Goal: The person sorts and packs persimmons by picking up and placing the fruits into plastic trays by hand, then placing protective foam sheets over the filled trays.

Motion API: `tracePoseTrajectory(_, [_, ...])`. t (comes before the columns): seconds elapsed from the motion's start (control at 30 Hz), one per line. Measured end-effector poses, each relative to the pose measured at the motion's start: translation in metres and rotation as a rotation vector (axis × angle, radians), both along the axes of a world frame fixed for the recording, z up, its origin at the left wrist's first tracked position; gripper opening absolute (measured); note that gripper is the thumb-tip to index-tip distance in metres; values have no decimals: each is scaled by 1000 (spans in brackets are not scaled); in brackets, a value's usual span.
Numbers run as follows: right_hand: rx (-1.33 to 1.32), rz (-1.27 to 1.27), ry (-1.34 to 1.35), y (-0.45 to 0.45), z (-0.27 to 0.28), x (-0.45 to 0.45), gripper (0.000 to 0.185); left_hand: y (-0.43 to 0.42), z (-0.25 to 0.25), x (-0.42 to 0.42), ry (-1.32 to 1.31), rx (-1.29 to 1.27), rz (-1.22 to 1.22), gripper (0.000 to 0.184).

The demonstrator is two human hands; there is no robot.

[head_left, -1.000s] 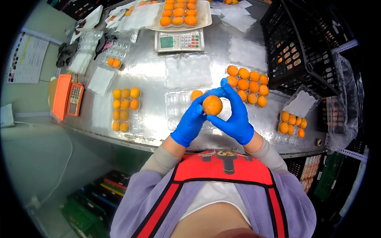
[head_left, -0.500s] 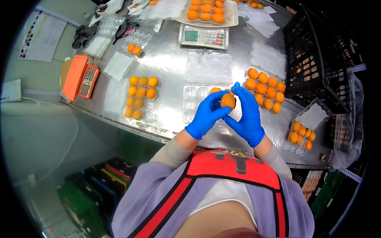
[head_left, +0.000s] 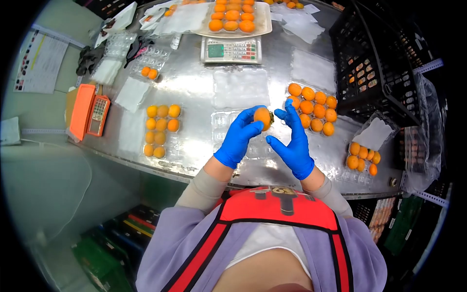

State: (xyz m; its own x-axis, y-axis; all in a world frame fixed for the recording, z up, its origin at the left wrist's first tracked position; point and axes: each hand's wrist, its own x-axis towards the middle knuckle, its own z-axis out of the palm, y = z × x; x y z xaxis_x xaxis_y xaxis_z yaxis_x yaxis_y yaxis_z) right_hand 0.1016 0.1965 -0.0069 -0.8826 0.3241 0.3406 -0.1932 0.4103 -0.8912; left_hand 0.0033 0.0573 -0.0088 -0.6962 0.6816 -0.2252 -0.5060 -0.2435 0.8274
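Note:
My left hand (head_left: 239, 137), in a blue glove, has its fingers and thumb closed round an orange persimmon (head_left: 261, 117). The dark green leafy cap of the fruit points to the right. Just right of it is my right hand (head_left: 294, 146), also gloved in blue, with thumb and fingers spread and nothing between them. Below both hands lies a clear plastic tray (head_left: 220, 119) with moulded cups, partly hidden by the left hand. A filled tray of persimmons (head_left: 318, 111) sits beyond my right fingers.
A scale (head_left: 231, 50) bears a loaded tray at the back. Left stand a partly filled persimmon tray (head_left: 160, 124) and an orange-cased scale (head_left: 83, 111). At right are a black crate (head_left: 365, 58) and a smaller persimmon pack (head_left: 362, 156). The metal table's front edge (head_left: 160, 171) curves before me.
My right hand has come away from the persimmon, its fingers now apart. My left hand still holds the fruit, now turned so its cap shows. The whole view has shifted slightly.

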Motion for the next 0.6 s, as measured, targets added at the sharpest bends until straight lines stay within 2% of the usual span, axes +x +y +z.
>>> tracePoseTrajectory(0.07, [-30,6,-28,2,2,0,83,1,-1,4,69,14,-71,56])
tracePoseTrajectory(0.13, [-167,63,-113,2,6,0,84,0,4,6,73,15,-88,58])
tracePoseTrajectory(0.23, [-234,84,-83,0,8,-2,85,0,8,3,83,21,-114,62])
tracePoseTrajectory(0.5, [-232,75,-16,-1,8,-3,85,0,3,6,80,39,-153,64])
tracePoseTrajectory(0.6, [-179,41,8,3,7,-3,86,2,2,3,-83,-2,-123,55])
